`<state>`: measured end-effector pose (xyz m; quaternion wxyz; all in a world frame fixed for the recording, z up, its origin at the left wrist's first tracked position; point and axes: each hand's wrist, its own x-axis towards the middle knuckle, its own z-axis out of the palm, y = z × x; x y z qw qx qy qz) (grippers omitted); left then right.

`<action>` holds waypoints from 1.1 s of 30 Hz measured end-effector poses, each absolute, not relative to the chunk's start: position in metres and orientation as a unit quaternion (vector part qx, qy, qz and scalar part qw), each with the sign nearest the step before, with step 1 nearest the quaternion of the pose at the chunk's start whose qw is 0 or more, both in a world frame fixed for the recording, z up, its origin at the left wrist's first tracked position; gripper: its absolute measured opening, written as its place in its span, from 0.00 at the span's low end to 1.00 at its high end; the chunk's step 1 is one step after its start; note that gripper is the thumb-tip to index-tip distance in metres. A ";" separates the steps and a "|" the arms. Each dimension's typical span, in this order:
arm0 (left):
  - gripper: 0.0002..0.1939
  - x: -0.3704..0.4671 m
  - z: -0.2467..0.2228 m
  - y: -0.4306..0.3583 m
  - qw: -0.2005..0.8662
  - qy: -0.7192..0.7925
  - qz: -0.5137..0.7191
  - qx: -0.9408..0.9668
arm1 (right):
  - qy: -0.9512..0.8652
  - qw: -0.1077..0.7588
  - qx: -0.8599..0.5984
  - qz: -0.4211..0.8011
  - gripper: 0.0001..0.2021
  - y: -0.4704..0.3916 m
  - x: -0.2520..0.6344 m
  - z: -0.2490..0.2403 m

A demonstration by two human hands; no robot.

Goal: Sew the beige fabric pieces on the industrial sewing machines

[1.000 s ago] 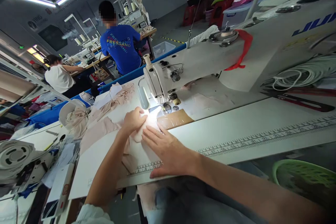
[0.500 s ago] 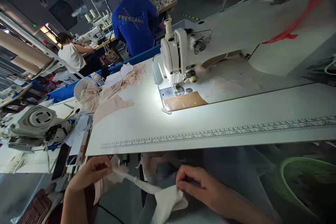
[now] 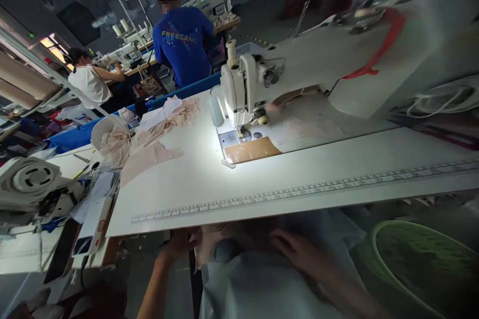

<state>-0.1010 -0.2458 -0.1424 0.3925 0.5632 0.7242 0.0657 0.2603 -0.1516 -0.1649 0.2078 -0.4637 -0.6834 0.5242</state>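
My left hand [image 3: 181, 243] is just below the table's front edge, beside pale pink fabric [image 3: 207, 246]; its fingertips are shaded and what they hold, if anything, cannot be made out. On the right, my right hand [image 3: 294, 248] is blurred under the same edge, its fingers partly in shadow. Between and below the hands lies a greyish sheet [image 3: 254, 284]. Above them, a lit white sewing machine [image 3: 234, 89] stands on the white table [image 3: 179, 179], with a tan plate [image 3: 252, 150] beside its needle area.
Pink fabric pieces [image 3: 149, 157] lie on the table's left part. A measuring scale [image 3: 262, 195] runs along its front. A green basket [image 3: 379, 239] is at lower right, another machine [image 3: 35, 179] at left. Two people [image 3: 183, 40] sit beyond.
Both hands have moved up toward the table edge and under it. The white cloth strip earlier stretched between them no longer shows. The view has shifted slightly.
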 end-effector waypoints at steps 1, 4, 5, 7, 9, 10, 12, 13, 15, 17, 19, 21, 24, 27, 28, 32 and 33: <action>0.20 -0.097 -0.134 -0.248 0.377 0.730 0.061 0.567 | -0.703 0.183 -0.432 0.534 0.13 -0.153 0.266 -0.145; 0.23 -0.076 -0.091 -0.247 0.362 0.713 0.050 0.598 | -0.734 0.129 -0.339 0.574 0.15 -0.144 0.284 -0.071; 0.22 -0.065 -0.072 -0.243 0.411 0.657 0.070 0.628 | -0.745 0.125 -0.318 0.572 0.15 -0.135 0.290 -0.047; 0.18 -0.036 -0.030 -0.228 0.492 0.494 0.105 0.709 | -0.779 0.188 -0.349 0.486 0.15 -0.105 0.300 -0.009; 0.13 -0.003 0.007 -0.202 0.496 0.440 0.125 0.738 | -0.804 0.273 -0.431 0.305 0.13 -0.061 0.306 0.011; 0.14 0.014 0.020 -0.185 0.490 0.426 0.132 0.749 | -0.804 0.289 -0.475 0.212 0.11 -0.037 0.308 0.014; 0.13 0.047 0.034 -0.145 0.423 0.414 0.182 0.785 | -0.797 0.279 -0.533 0.053 0.10 0.010 0.309 0.011; 0.13 0.063 0.035 -0.122 0.377 0.429 0.214 0.793 | -0.793 0.275 -0.543 0.030 0.10 0.029 0.309 0.008; 0.13 0.090 0.030 -0.074 0.271 0.475 0.226 0.806 | -0.790 0.264 -0.554 0.001 0.11 0.056 0.309 0.000; 0.13 0.113 0.020 -0.030 0.158 0.519 0.211 0.813 | -0.791 0.253 -0.557 -0.011 0.10 0.068 0.309 -0.006; 0.12 0.128 0.012 0.003 0.067 0.548 0.168 0.816 | -0.793 0.242 -0.559 -0.026 0.09 0.068 0.311 -0.011; 0.08 0.137 0.007 0.023 0.006 0.551 0.119 0.826 | -0.795 0.231 -0.559 -0.040 0.07 0.065 0.312 -0.014; 0.08 0.137 0.006 0.029 -0.048 0.530 0.080 0.843 | -0.798 0.216 -0.561 -0.055 0.07 0.062 0.312 -0.017; 0.08 0.127 0.008 0.019 -0.088 0.505 0.055 0.857 | -0.800 0.200 -0.562 -0.063 0.07 0.064 0.310 -0.018; 0.09 0.122 0.009 0.015 -0.100 0.498 0.044 0.860 | -0.801 0.197 -0.561 -0.066 0.08 0.064 0.309 -0.018; 0.11 0.101 0.006 -0.002 -0.118 0.504 0.007 0.855 | -0.804 0.192 -0.557 -0.076 0.09 0.065 0.304 -0.018; 0.12 0.096 0.004 -0.005 -0.114 0.511 0.006 0.852 | -0.803 0.192 -0.558 -0.079 0.10 0.065 0.303 -0.018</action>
